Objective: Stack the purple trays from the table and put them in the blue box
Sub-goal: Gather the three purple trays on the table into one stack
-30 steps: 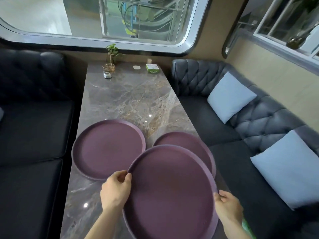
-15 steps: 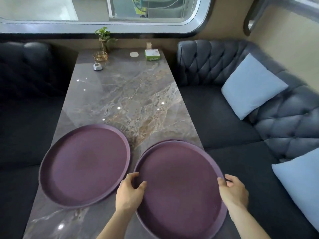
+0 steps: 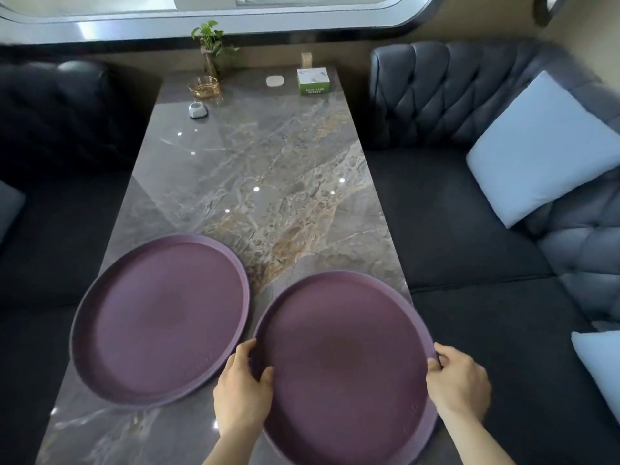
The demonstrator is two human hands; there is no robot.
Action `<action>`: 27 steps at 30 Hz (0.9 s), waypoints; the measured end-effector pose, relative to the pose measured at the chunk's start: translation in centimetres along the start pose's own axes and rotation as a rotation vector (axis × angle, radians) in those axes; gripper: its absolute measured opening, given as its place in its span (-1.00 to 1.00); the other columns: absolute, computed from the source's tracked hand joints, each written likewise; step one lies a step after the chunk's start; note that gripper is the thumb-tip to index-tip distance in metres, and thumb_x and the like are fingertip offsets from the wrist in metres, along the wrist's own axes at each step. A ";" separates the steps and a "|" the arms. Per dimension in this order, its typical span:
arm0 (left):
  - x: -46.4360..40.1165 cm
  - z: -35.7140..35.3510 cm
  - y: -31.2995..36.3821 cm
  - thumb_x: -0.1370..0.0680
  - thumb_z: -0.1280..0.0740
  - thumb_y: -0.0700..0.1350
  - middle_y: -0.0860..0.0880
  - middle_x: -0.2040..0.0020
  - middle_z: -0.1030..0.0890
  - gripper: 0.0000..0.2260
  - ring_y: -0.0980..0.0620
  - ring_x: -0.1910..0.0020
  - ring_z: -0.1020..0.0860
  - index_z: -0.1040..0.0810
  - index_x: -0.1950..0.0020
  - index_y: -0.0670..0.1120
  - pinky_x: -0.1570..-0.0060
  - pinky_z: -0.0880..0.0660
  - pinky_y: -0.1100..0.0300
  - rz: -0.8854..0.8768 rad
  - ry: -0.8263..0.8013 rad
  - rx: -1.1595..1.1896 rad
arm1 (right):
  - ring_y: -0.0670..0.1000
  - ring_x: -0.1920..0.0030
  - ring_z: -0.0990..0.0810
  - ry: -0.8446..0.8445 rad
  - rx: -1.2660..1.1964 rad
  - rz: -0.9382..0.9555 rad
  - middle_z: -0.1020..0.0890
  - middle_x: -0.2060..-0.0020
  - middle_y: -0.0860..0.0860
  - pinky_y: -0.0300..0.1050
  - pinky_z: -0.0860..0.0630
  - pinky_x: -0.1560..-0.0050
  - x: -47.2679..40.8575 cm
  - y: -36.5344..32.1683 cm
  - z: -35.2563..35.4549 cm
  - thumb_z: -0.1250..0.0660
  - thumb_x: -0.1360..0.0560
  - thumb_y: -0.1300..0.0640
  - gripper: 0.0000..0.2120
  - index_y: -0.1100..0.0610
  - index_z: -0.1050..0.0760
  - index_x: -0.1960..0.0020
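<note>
Two round purple trays show on the marble table [image 3: 268, 182]. The left tray [image 3: 161, 317] lies flat near the table's left edge. The right tray [image 3: 345, 364] sits on another tray that it hides almost fully, at the near right corner. My left hand [image 3: 243, 387] grips its left rim, thumb over the edge. My right hand [image 3: 459, 380] grips its right rim. No blue box is in view.
At the table's far end stand a small plant [image 3: 211, 45], an amber glass dish [image 3: 204, 87], a small grey object [image 3: 198, 110], a white pad [image 3: 275, 80] and a green-white box [image 3: 313, 80]. Dark sofas flank the table; pale blue cushions [image 3: 543, 146] lie on the right one.
The tray in my hands moved forward and down onto the right tray, covering it. My view tilted down and closer to the table.
</note>
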State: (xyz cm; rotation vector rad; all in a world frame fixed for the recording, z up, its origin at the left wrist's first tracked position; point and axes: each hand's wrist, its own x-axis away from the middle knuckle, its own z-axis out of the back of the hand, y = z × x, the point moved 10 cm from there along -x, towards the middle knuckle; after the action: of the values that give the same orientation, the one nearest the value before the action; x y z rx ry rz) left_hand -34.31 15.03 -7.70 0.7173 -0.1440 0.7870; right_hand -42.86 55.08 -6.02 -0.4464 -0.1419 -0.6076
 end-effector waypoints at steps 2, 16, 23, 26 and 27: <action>-0.5 0.0 -0.2 -0.43 -0.45 -0.09 0.05 -0.20 -0.66 -0.53 -0.06 -0.19 -0.62 -0.48 -0.32 0.12 -0.14 -0.51 0.03 0.008 0.022 -0.016 | 0.20 -0.02 -0.66 0.006 -0.020 0.011 -0.74 0.02 0.03 0.05 -0.62 0.01 -0.3 0.2 0.0 -0.42 -0.44 0.24 -0.68 0.02 -0.65 -0.17; 0.8 1.9 -5.8 -0.37 -0.29 -0.26 0.08 0.05 -0.73 -0.61 -0.13 -0.03 -0.65 -0.64 -0.05 0.15 -0.01 -0.53 0.06 0.218 0.034 0.030 | 0.15 0.21 -0.58 -0.083 0.084 0.057 -0.70 0.23 0.00 -0.06 -0.54 0.21 2.6 1.9 -1.4 -0.40 -0.39 0.31 -0.78 0.03 -0.61 0.07; 0.9 3.4 -9.2 -0.32 -0.35 -0.20 0.17 0.23 -0.68 -0.75 0.08 0.09 -0.67 -0.57 0.21 0.18 0.07 -0.50 0.14 0.248 -0.126 0.133 | 0.09 0.23 -0.53 -0.264 0.459 0.097 -0.53 0.24 -0.01 -0.07 -0.48 0.27 5.1 -1.1 -1.6 -0.38 -0.42 0.02 -0.85 0.02 -0.44 0.11; -0.9 6.4 -10.4 -0.42 -0.42 -0.01 0.16 0.29 -0.66 -0.94 0.06 0.15 -0.62 -0.60 0.20 0.17 0.14 -0.44 0.15 0.223 -0.072 0.181 | 0.11 0.20 -0.50 -0.135 0.445 0.204 -0.53 0.15 -0.01 -0.07 -0.44 0.25 5.8 -5.9 -0.8 -0.34 -0.48 -0.07 -0.85 -0.01 -0.49 0.04; -1.7 8.1 -11.1 -0.44 -0.42 0.03 0.16 0.29 -0.64 -0.97 0.02 0.17 -0.60 -0.61 0.20 0.13 0.14 -0.43 0.13 0.222 -0.015 0.210 | 0.12 0.19 -0.53 -0.108 0.371 0.258 -0.55 0.15 -0.02 -0.07 -0.43 0.25 6.3 -8.0 -0.9 -0.35 -0.48 -0.06 -0.87 -0.04 -0.51 0.03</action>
State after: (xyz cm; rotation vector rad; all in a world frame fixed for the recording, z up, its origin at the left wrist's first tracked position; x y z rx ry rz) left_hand -26.75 3.49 -8.15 0.9166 -0.1577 1.0196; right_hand -42.33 45.54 -2.30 -0.1334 -0.2895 -0.2930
